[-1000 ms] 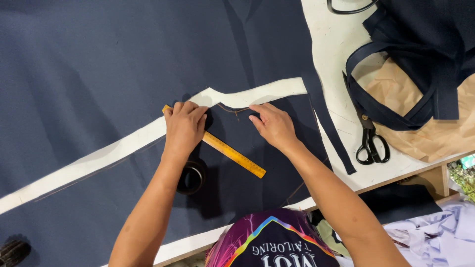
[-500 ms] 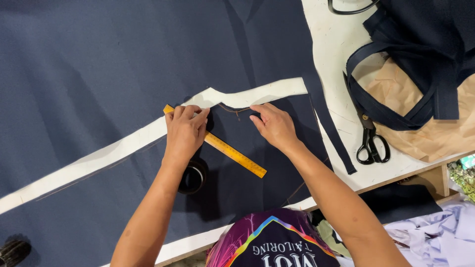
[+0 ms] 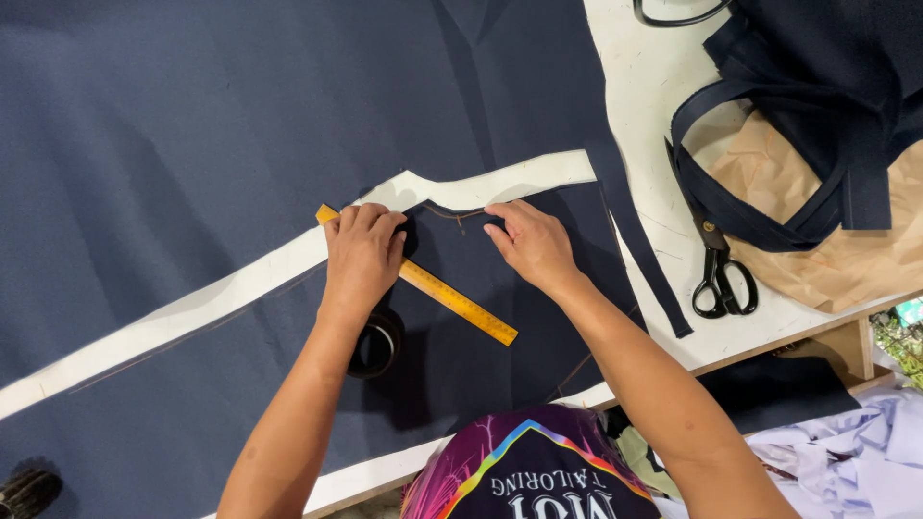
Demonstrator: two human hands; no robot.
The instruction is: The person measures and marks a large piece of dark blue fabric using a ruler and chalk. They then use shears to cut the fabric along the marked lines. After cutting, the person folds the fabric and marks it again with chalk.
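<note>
Tabletop (image 3: 654,86), white, mostly covered by navy fabric (image 3: 240,125); a cut gap shows as a white strip across it. Yellow ruler (image 3: 460,301) lies diagonal on the cloth, near the cut edge. Left hand (image 3: 361,258) flat, fingers together, pressing the ruler's upper end. Right hand (image 3: 532,242) just right of ruler, palm down on cloth, fingers loosely bent, holding nothing. Tape roll (image 3: 378,344) below ruler, under left wrist. Black scissors (image 3: 719,274) well right of ruler, beside tan paper (image 3: 846,259). Versus half a second ago: nothing has shifted, hands unchanged.
</note>
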